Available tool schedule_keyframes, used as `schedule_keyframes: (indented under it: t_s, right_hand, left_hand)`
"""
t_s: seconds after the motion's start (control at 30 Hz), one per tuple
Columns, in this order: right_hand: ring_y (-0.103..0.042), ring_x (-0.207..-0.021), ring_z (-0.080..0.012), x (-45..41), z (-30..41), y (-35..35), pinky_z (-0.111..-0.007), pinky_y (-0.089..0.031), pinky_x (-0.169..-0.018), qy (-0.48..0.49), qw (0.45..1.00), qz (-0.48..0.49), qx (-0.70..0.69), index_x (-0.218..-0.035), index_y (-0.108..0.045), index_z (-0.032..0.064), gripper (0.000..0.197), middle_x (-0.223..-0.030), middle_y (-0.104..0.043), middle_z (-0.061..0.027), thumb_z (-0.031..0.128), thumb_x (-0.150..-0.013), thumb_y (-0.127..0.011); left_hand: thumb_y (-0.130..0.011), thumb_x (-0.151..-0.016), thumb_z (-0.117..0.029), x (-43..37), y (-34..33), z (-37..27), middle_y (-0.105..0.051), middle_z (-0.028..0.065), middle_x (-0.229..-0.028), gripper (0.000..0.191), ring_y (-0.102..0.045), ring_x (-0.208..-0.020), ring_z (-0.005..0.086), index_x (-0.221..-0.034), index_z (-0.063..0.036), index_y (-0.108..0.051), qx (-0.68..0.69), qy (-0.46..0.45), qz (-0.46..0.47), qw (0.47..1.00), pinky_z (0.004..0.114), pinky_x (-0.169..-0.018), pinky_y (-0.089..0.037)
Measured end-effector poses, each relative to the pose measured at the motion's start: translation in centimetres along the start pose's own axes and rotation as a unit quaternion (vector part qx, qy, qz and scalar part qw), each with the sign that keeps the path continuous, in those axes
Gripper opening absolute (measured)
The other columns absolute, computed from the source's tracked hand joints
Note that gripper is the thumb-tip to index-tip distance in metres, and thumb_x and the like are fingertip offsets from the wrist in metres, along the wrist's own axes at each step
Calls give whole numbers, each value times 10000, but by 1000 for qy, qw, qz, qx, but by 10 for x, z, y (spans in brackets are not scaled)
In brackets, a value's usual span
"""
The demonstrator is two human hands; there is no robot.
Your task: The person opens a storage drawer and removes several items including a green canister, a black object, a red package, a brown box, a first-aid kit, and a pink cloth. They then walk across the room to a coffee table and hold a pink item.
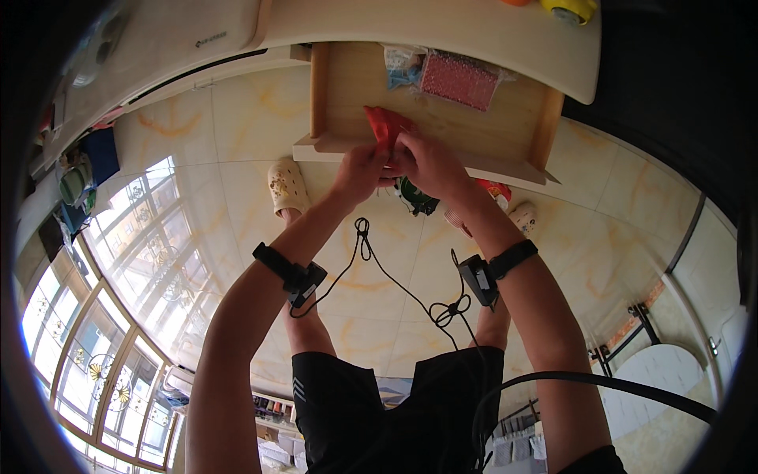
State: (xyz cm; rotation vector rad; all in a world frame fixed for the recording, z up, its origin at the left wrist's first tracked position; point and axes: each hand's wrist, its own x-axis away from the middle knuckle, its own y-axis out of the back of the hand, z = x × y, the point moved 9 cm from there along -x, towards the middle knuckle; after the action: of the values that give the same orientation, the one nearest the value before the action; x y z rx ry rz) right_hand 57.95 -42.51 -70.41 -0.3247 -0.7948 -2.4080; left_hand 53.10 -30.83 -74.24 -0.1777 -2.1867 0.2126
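My left hand [360, 173] and my right hand [432, 165] meet over the front edge of an open wooden drawer [331, 98]. Between them, the fingers pinch the lower end of a small red pouch [386, 124], which looks like shiny fabric. Its pointed upper end leans over the drawer's interior. My fingers cover the gripped part. Farther back in the drawer lies a pink speckled box [459, 81] in clear plastic wrap. Beside it, on the left, sits a clear packet [404, 59] with something blue [402, 78] by it.
Below the drawer, a dark green round object [416, 192] and a red package [496, 191] are partly hidden by my right hand and forearm. Looped black cables [391, 275] hang between my wrist-worn devices. A pale tabletop [432, 21] overhangs the drawer's back.
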Motion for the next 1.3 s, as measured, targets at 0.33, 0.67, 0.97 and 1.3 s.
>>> schedule_keyframes:
  t_s: [0.33, 0.67, 0.97, 1.3]
  right_hand:
    - [-659, -819, -392, -19, -26, 98, -484, -509, -679, -18, 968, -176, 176, -869, -586, 62, 67, -836, -667, -159, 128, -881, -590]
    - [-680, -850, -394, 18, -70, 105, -458, -521, -741, -84, 986, -144, 7, -957, -580, 16, 157, -895, -693, -207, 173, -948, -575]
    - [-705, -904, -224, 35, -63, 88, -342, -542, -821, -64, 992, -88, -61, -1006, -560, -33, 118, -914, -696, -148, 83, -991, -541]
    - [-704, -854, -298, 35, -55, 80, -370, -546, -770, -50, 987, -92, -120, -997, -563, -17, 131, -910, -705, -157, 111, -974, -552]
  left_hand:
    - [-506, -1001, -108, 33, -35, -89, -697, 191, -895, 226, -710, -843, 303, -1159, -5, -630, -433, -238, 43, 868, 369, -729, -558]
    - [-580, -923, -159, 14, -7, -111, -709, 188, -892, 211, -694, -841, 362, -1072, -40, -670, -506, -245, 26, 826, 440, -769, -551]
    - [-605, -930, -305, -7, -44, -113, -719, 168, -863, 273, -708, -825, 344, -1059, -86, -705, -660, -224, -34, 717, 440, -752, -571]
    - [-541, -976, -437, -34, -10, -105, -730, 169, -893, 391, -721, -829, 332, -1078, -113, -733, -571, -170, -36, 802, 445, -760, -582]
